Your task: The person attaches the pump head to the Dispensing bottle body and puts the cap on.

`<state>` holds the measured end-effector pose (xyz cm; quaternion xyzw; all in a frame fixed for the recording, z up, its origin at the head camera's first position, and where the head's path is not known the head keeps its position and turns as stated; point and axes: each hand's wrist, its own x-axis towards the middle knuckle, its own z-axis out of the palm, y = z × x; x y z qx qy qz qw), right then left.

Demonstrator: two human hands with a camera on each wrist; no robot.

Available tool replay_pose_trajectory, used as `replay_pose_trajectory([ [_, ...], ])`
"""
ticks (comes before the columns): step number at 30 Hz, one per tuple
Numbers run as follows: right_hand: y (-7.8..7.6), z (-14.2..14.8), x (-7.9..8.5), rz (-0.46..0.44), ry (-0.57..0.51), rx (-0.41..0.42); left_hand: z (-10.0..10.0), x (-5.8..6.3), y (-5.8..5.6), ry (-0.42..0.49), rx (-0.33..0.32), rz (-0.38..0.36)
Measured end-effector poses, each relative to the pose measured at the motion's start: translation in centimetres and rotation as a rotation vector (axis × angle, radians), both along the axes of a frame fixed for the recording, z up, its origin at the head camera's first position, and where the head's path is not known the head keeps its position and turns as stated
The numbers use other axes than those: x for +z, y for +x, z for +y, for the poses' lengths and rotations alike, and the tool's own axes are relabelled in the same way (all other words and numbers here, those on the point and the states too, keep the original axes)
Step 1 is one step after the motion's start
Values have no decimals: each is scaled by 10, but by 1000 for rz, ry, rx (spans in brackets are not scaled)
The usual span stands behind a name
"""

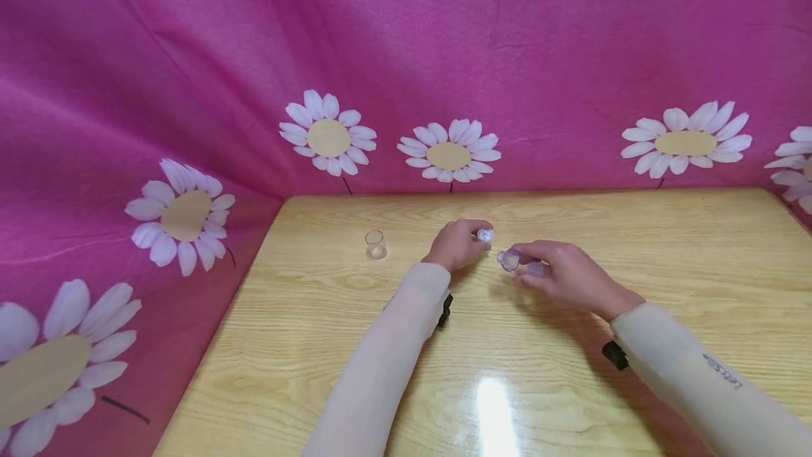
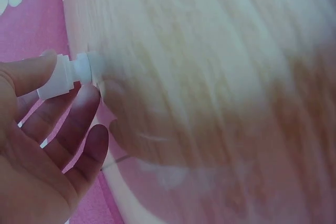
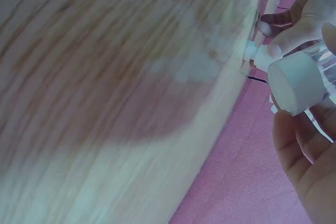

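My left hand point(image 1: 455, 245) pinches a small white stepped plastic piece, like a bottle's nozzle top point(image 2: 60, 77), between thumb and fingers. In the left wrist view its narrow end points away from the palm, just above the table, while the other fingers are loosely bent. My right hand point(image 1: 574, 277) holds a clear bottle point(image 1: 508, 260) with a white cylindrical end point(image 3: 295, 83), tilted, its clear end toward the left hand. The two things are a short way apart in the head view. The bottle's contents cannot be made out.
A clear plastic cup or cover point(image 1: 376, 245) stands upright on the wooden table point(image 1: 304, 344), left of the left hand. A pink cloth point(image 1: 545, 41) with white daisies hangs behind the table and along its left side.
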<state>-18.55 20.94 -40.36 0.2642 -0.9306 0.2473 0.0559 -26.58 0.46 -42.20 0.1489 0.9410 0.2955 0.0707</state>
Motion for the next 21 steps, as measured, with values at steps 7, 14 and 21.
replay_pose_trajectory([
  [7,0,-3,1,-16,-18,6,-2,1,3,-11,-6,-8],
  [14,2,-4,2,-78,-27,-27,-7,-1,4,6,-10,-23],
  [21,2,-4,1,-73,-20,-25,-22,2,10,31,-37,15],
])
